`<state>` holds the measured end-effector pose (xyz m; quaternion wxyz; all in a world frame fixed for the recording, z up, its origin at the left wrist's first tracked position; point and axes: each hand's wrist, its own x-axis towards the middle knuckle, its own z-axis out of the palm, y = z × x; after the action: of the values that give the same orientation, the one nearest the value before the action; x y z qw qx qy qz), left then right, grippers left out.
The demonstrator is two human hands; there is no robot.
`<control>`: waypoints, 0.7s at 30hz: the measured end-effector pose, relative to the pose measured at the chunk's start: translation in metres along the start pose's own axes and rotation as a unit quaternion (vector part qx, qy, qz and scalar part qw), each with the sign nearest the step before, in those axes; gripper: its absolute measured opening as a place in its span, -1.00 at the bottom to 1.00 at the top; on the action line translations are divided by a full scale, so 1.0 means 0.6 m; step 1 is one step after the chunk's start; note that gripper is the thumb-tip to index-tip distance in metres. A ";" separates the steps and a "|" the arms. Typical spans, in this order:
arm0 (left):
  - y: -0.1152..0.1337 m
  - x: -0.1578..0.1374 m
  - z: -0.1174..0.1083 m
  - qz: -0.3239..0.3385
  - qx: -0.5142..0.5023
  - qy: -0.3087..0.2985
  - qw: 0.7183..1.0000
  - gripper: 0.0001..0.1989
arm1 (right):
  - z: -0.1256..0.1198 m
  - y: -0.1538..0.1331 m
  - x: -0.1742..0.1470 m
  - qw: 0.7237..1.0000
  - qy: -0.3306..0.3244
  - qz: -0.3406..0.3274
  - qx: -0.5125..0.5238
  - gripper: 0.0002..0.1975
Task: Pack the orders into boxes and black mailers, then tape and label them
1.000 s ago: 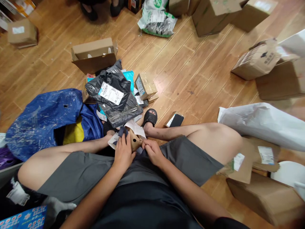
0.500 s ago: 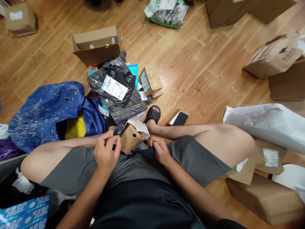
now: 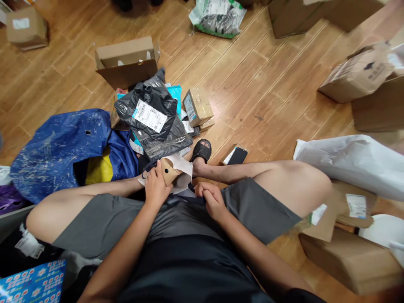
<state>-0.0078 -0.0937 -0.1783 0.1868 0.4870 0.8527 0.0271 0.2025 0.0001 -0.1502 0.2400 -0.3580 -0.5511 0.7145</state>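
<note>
My left hand (image 3: 156, 187) is closed on a brown cardboard piece (image 3: 169, 171) with a round black hole, its fingers lying along the left side. White paper (image 3: 185, 167) opens out behind and to the right of the cardboard, between my legs. My right hand (image 3: 211, 198) is a fist in my lap, just right of the paper. Something dark shows at its fingers, but I cannot make out what it grips. Beyond the paper lies a black plastic parcel (image 3: 167, 141) with a white shipping label (image 3: 149, 115).
An open carton (image 3: 126, 63) stands behind the parcel, with a small taped box (image 3: 202, 107) to its right. A blue bag (image 3: 59, 147) lies at left. A phone (image 3: 238, 155) rests near my right foot. More cartons and a white plastic bag (image 3: 350, 164) are at right.
My left hand has moved right and forward onto the cardboard, which now shows smaller and tilted. More white paper is exposed around it. My right hand stays nearly in place.
</note>
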 end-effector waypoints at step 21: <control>-0.036 -0.068 -0.284 -0.170 -0.523 -0.034 0.834 -0.03 | -0.051 -0.308 -0.043 0.984 0.051 -0.122 0.117 -0.72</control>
<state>-0.0653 -0.1163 -0.0129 0.4441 0.1647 0.7738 0.4205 0.2326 0.0511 0.0291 0.3931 -0.2934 -0.4901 0.7206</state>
